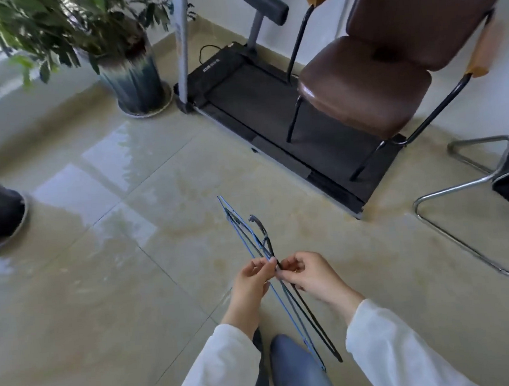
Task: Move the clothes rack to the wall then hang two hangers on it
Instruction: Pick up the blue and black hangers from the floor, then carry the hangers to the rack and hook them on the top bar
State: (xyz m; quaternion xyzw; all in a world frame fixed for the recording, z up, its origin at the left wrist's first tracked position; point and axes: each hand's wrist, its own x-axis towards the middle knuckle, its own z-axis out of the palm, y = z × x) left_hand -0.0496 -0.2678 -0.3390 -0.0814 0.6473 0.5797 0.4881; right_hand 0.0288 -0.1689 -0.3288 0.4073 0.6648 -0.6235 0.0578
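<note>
Left hand grip pinches blue hanger; right hand grip pinches black hanger.

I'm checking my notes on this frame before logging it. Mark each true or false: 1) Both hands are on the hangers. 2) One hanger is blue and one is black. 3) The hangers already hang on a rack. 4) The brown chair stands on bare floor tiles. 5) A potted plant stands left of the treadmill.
1) True: the left hand and right hand both pinch the hangers near their necks.
2) True: a blue hanger and a black hanger.
3) False: they are held in the air above the floor; no rail carries them.
4) False: the brown chair has its legs on the treadmill.
5) True: the potted plant is there.
</note>
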